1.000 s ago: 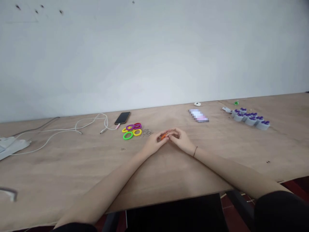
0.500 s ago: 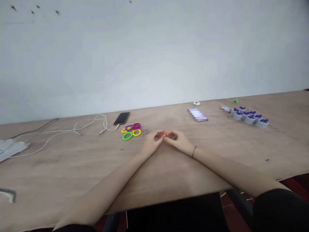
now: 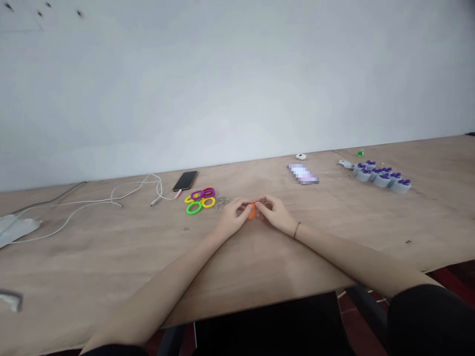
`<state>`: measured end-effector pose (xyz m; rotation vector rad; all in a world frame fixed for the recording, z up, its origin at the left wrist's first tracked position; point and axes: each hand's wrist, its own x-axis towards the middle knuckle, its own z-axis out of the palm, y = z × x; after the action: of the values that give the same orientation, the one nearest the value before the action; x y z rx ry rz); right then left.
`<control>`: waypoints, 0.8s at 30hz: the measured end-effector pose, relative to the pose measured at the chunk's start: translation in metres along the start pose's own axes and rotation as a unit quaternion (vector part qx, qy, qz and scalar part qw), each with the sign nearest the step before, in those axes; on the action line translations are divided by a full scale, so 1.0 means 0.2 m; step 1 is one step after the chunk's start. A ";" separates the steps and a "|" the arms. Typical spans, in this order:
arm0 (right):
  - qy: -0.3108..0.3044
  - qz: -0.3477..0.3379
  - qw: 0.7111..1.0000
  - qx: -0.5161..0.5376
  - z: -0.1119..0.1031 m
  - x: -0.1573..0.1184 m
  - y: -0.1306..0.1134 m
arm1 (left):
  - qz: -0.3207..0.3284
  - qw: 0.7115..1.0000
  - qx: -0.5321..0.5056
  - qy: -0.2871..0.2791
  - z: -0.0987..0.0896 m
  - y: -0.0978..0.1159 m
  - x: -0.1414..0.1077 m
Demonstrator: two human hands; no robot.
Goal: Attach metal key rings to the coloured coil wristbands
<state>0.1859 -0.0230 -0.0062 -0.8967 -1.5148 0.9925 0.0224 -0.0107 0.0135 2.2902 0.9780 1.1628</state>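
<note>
Between my fingertips, over the middle of the table, is an orange coil ring [image 3: 252,212], like the spiral wristbands nearby. My left hand [image 3: 234,215] pinches it from the left. My right hand [image 3: 273,212] pinches it near its top from the right; any small part between the fingertips is too small to make out. Just left of my left hand lies a bunch of small metal rings [image 3: 221,201]. Beyond these is a group of coil wristbands: a green one [image 3: 193,208], yellow ones [image 3: 208,202], a purple one [image 3: 196,195] and a red one [image 3: 209,191].
A dark phone [image 3: 185,181] with a white cable [image 3: 122,184] lies at the back left. A second phone [image 3: 303,174] and a white earbud case [image 3: 301,156] lie beyond my right hand. Several grey cups with purple tops [image 3: 382,179] stand at the right.
The orange coil ring has turned and now hangs lower below my fingertips, showing more of itself. Both hands stay together in nearly the same place; the view has shifted slightly.
</note>
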 end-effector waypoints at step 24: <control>0.013 -0.202 0.946 -0.252 -0.05 0.00 -0.05 | -0.264 0.875 -0.405 0.028 0.08 0.01 -0.01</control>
<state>0.1961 -0.0254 0.0039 -0.8881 -1.8724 0.2938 0.0350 -0.0137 0.0053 1.2327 0.8301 1.1033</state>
